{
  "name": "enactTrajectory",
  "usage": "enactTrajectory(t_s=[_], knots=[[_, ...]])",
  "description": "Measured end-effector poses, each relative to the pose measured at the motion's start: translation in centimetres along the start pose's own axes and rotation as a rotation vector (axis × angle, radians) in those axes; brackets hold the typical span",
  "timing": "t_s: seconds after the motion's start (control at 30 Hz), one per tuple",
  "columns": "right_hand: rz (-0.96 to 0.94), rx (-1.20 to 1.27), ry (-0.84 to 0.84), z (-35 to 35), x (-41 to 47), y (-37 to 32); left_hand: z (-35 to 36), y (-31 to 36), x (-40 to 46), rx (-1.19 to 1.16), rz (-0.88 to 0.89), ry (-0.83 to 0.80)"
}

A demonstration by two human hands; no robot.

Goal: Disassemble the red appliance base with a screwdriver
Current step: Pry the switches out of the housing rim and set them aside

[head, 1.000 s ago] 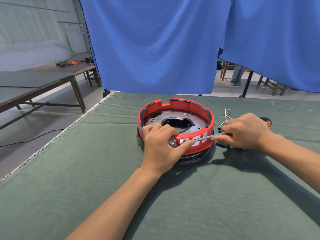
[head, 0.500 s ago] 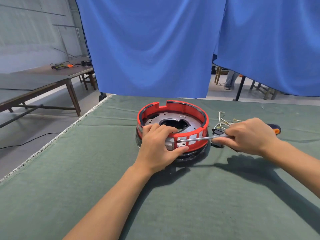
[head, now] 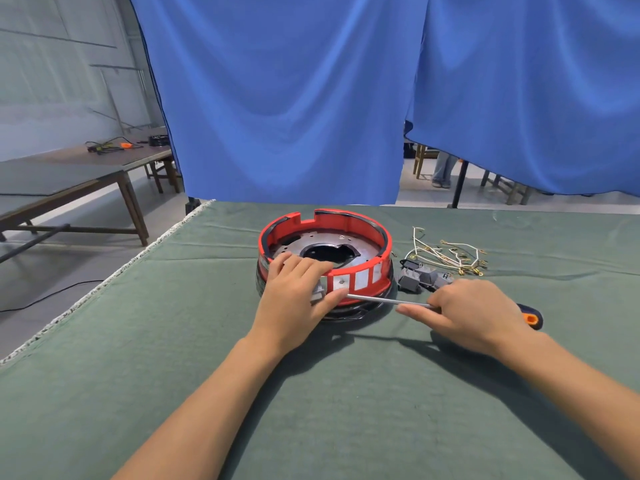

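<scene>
Head view: the red appliance base [head: 346,233] sits mid-table on the green cloth [head: 311,393]. We see the left hand [head: 294,296] curled over its near rim, thumb against the side wall. The right hand [head: 474,313] grips the screwdriver [head: 384,300], its shaft running level to the base's lower front edge, by the left thumb.

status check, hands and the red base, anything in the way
Left hand grips red base front rim. Right hand holds screwdriver, tip at lower rim. Loose wires and grey parts beside base, not blocking.
</scene>
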State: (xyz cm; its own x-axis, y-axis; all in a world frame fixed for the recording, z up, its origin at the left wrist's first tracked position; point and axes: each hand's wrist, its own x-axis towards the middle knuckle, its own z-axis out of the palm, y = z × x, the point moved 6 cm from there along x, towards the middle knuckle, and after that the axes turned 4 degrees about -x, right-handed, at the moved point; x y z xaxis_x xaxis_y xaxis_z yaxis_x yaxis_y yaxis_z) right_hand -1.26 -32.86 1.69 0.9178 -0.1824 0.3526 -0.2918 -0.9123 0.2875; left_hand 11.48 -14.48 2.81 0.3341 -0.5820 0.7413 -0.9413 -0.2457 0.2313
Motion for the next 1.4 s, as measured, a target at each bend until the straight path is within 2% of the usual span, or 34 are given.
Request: enactTrajectory(t_s=[0.07,0.2,0.27,0.33,0.47,0.53,0.6,0.7,0.77,0.9,1.03,1.2,1.4], knots=[[0.043,0.053,-0.004,0.2,-0.2,-0.2,-0.3,-0.1,-0.1,-0.122,-0.044,0.073],[0.168,0.248,-0.016,0.1,-0.4,0.0,-0.5,-1.0,-0.3,-0.417,-0.267,0.224],[0.241,0.367,-0.017,-0.2,-0.2,0.3,-0.6,-1.3,-0.3,-0.481,-0.347,0.301],[0.298,0.498,-0.019,-0.4,-0.1,0.5,-1.2,-0.9,-0.2,-0.477,-0.323,0.378],[0.383,0.806,-0.01,-1.3,0.3,-0.1,-2.3,1.9,0.3,-0.276,-0.073,0.419],[0.393,0.928,-0.032,-1.6,0.5,-1.0,-2.2,3.5,0.5,-0.244,-0.016,0.375],[0.386,1.022,-0.053,-2.0,0.7,-1.9,-1.9,4.5,0.8,-0.286,-0.052,0.279],[0.37,1.262,-0.071,-2.5,0.7,-3.1,-0.6,5.2,0.8,-0.423,-0.144,0.036],[0.346,1.365,-0.081,-2.9,0.6,-3.6,0.2,5.5,0.5,-0.432,-0.146,-0.107],[0.327,1.399,-0.114,-2.8,0.3,-4.3,0.9,6.1,0.3,-0.339,-0.114,-0.183],[0.33,1.364,-0.135,-2.6,0.0,-4.5,1.1,5.8,0.4,-0.508,-0.159,-0.214],[0.365,1.344,-0.084,-3.0,0.0,-3.8,0.5,6.4,0.6,-0.496,-0.046,-0.115],[0.367,1.209,0.01,-3.2,-0.3,-3.2,0.4,7.0,0.8,-0.404,0.034,-0.102]])
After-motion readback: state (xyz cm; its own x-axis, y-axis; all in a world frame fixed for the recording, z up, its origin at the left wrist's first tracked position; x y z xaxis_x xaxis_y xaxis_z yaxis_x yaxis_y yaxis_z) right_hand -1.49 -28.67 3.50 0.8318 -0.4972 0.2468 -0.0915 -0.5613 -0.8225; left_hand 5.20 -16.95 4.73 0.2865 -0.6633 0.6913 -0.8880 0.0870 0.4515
